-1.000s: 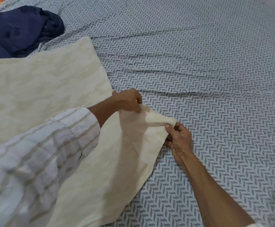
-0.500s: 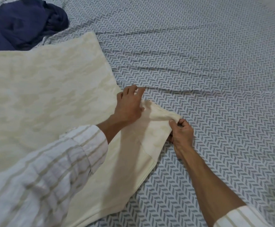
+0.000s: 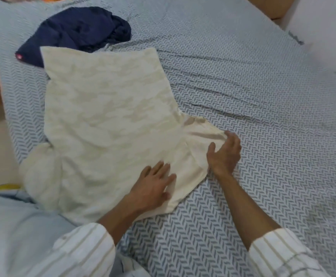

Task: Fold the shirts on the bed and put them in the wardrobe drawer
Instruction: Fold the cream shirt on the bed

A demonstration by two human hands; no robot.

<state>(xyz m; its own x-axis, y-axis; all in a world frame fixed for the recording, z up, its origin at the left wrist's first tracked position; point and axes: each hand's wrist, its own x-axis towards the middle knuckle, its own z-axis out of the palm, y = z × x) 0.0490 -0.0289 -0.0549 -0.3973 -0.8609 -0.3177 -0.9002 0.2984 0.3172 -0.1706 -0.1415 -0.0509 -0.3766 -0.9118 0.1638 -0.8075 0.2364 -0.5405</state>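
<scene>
On bed [image 3: 243,80], cream shirt [image 3: 107,116] under L hand [image 3: 153,188] flat fingers, R hand [image 3: 225,154] fingers open at sleeve.

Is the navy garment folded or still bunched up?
Bunched: the navy garment lies crumpled in a heap beyond the cream shirt.

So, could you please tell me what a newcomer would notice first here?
The cream shirt spread flat mid-bed, with the left hand pressing its near edge and the right hand open at its sleeve. Behind it, a crumpled navy garment lies on the chevron sheet.
</scene>
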